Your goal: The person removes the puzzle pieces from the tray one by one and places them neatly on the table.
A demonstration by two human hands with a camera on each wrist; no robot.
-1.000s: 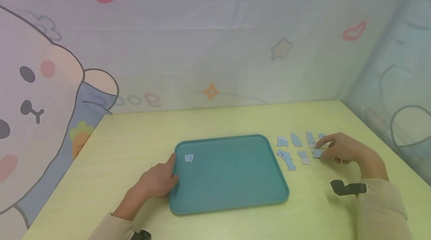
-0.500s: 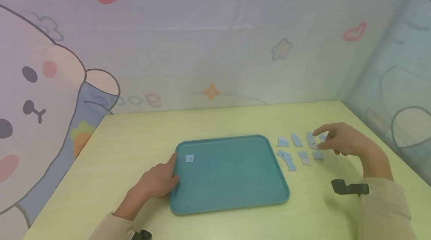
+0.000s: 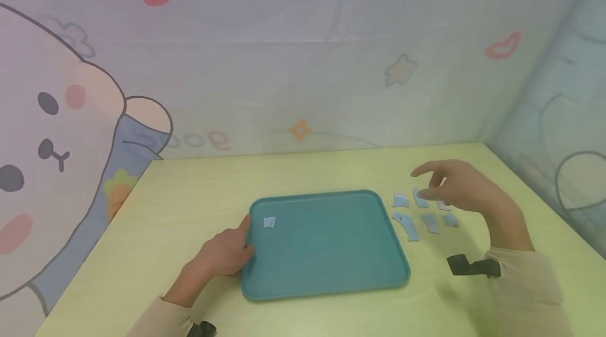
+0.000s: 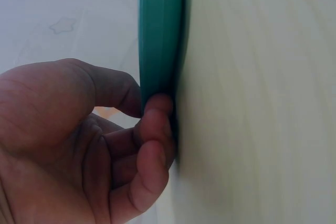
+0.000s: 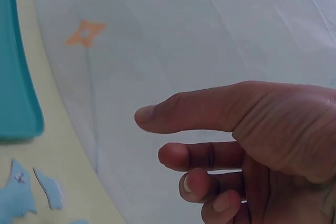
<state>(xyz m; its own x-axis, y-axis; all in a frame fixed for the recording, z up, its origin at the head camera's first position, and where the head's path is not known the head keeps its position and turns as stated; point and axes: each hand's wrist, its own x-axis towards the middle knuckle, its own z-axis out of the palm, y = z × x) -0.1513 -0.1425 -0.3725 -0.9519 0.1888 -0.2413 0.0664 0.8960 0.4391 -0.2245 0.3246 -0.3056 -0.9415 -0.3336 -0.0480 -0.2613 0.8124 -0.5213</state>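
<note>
My left hand (image 3: 225, 254) holds the left edge of a teal tray (image 3: 326, 274); in the left wrist view the thumb lies against the rim (image 4: 157, 35) and the other fingers curl at its underside. A small pale blue puzzle piece (image 3: 269, 222) lies in the tray's upper left. Right of the tray, on the table, several more puzzle pieces (image 3: 406, 226) lie in two rough rows. Over the back row hovers my right hand (image 3: 456, 185), thumb and index finger apart with nothing between them. It partly hides two pieces in that row.
The pale yellow table (image 3: 199, 184) runs back to a printed cloth backdrop (image 3: 303, 63), with another cloth side at the right. In the right wrist view, the tray's corner (image 5: 21, 93) stands close to the pieces (image 5: 18, 195).
My right hand has lifted from the front-right piece and moved left and back over the back row, holding nothing. The left hand stays at the tray's edge.
</note>
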